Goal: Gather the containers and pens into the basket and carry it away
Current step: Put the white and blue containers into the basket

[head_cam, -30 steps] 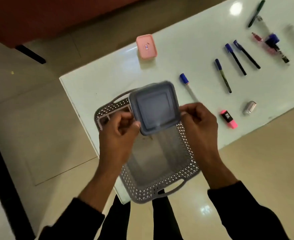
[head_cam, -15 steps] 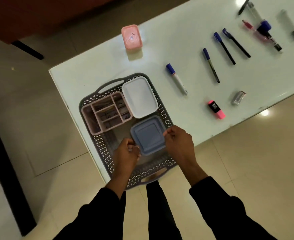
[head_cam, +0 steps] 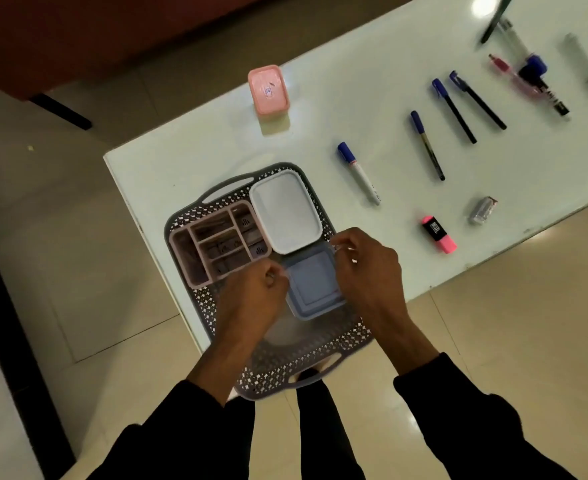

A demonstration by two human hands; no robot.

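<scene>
Basket (head_cam: 195,216) holds three containers, both hands (head_cam: 254,299) (head_cam: 368,268) pinching the blue container (head_cam: 315,284) at its centre; pink container (head_cam: 269,89) at twelve o'clock and pens (head_cam: 358,173) toward two o'clock remain outside.

White table (head_cam: 372,109), grey basket (head_cam: 212,327), pink container (head_cam: 268,89), scattered pens (head_cam: 357,172)

I look down on a glossy white desk (head_cam: 195,157) set at an angle over pale beige floor tiles (head_cam: 528,323). A ceiling light glares off the desk's far right (head_cam: 483,5). A reddish-brown surface (head_cam: 77,32) fills the upper left, a dark bar (head_cam: 60,110) beneath it.
</scene>
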